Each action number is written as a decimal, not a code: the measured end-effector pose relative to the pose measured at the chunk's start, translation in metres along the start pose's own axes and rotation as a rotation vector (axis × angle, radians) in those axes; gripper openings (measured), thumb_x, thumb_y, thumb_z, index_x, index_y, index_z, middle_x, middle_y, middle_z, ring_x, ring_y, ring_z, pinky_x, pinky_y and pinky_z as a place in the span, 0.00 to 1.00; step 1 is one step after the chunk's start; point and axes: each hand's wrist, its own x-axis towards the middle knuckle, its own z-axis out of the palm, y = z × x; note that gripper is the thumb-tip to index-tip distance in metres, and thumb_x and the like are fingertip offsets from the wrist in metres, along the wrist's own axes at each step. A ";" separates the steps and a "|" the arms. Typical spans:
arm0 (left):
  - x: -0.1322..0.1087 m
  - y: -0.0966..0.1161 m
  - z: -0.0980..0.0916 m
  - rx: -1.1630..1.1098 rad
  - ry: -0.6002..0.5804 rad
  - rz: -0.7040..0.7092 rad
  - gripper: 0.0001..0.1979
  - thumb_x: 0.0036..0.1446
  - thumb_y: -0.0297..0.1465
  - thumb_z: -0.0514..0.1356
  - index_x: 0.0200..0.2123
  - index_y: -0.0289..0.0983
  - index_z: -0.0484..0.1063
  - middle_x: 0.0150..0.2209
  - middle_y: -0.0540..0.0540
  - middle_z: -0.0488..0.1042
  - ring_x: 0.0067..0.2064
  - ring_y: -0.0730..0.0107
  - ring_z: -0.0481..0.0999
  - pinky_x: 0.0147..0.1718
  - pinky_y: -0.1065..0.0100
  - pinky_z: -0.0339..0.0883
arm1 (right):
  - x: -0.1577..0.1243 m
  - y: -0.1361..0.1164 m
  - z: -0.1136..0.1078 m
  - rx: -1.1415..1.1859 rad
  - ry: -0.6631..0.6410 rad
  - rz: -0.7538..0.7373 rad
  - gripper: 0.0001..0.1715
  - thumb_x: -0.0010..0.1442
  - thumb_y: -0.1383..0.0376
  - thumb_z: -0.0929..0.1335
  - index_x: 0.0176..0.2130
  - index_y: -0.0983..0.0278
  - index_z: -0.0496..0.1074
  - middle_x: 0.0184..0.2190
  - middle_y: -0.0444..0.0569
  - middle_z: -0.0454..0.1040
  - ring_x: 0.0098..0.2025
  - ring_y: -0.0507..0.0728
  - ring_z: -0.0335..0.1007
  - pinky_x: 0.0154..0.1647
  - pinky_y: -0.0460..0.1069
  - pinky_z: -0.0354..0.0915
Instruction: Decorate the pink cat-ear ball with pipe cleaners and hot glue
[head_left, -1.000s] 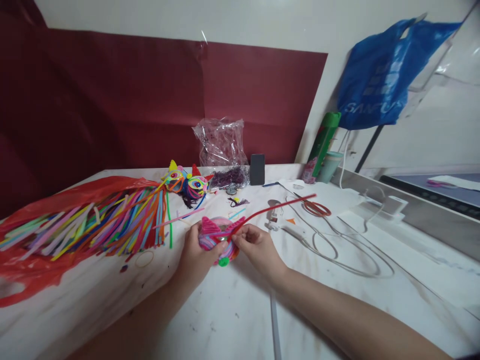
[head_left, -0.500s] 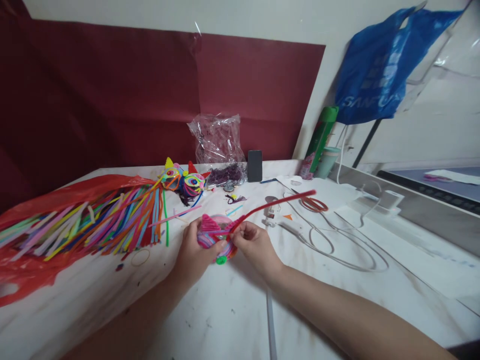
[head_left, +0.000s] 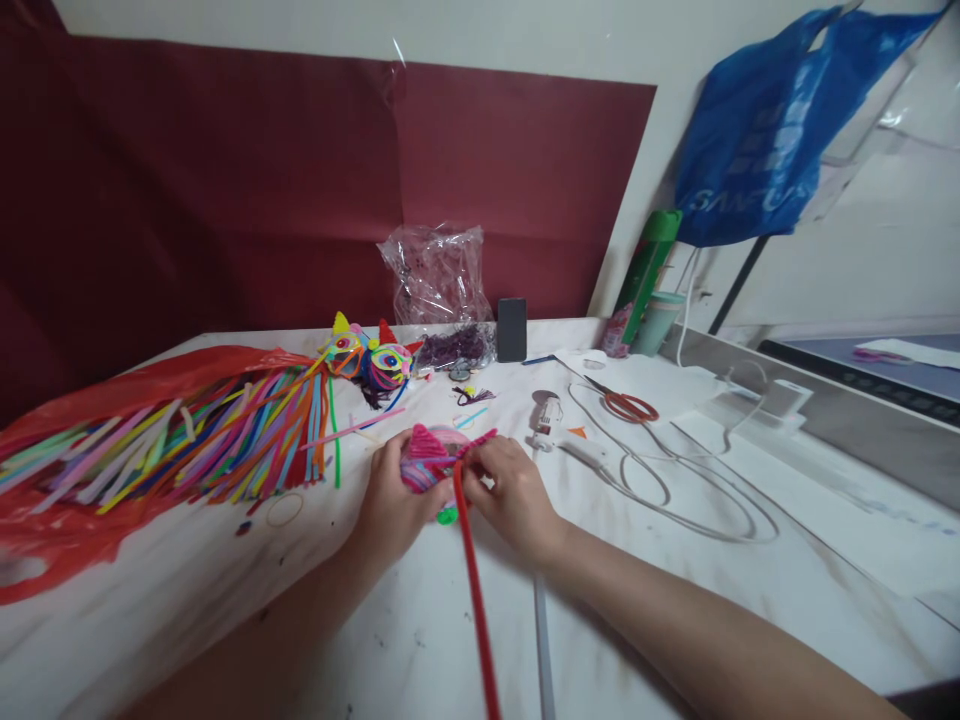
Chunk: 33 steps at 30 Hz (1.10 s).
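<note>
My left hand [head_left: 401,495] is closed around the left side of a round pink-and-purple pipe-cleaner head [head_left: 427,475] with pointed magenta ears and a green coil at its lower edge. At the head's right side, the fingers of my right hand [head_left: 506,490] pinch a red pipe cleaner [head_left: 474,580]. Its long free end runs down toward me, over the table. My fingers hide where the red stem meets the head. Farther back on the left, two finished-looking pipe-cleaner heads [head_left: 388,365] with eyes and ears sit side by side.
Many coloured pipe cleaners [head_left: 247,440] lie on a red plastic bag [head_left: 112,395] at left. To the right are a glue gun [head_left: 581,450] with its looping cord, and scissors [head_left: 630,405]. A phone [head_left: 511,330] and a clear bag [head_left: 439,280] stand at the back.
The red pipe cleaner's free end has swung from pointing up and right to hanging down toward me. My right hand has turned slightly; the left still holds the head.
</note>
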 end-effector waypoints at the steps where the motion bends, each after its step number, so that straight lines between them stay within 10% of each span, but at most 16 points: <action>1: -0.001 0.001 0.000 0.027 0.008 -0.013 0.33 0.34 0.33 0.70 0.49 0.40 0.69 0.50 0.39 0.71 0.53 0.46 0.70 0.51 0.50 0.64 | 0.000 0.001 -0.001 -0.036 0.001 -0.052 0.10 0.60 0.72 0.64 0.27 0.63 0.67 0.23 0.46 0.70 0.29 0.55 0.64 0.33 0.49 0.59; 33: 0.002 -0.016 -0.001 -0.081 -0.113 0.008 0.29 0.52 0.41 0.63 0.56 0.39 0.65 0.44 0.43 0.77 0.49 0.57 0.75 0.51 0.57 0.67 | -0.007 0.004 -0.008 -0.311 -0.084 -0.460 0.12 0.67 0.74 0.61 0.36 0.67 0.73 0.28 0.50 0.69 0.32 0.58 0.57 0.34 0.53 0.52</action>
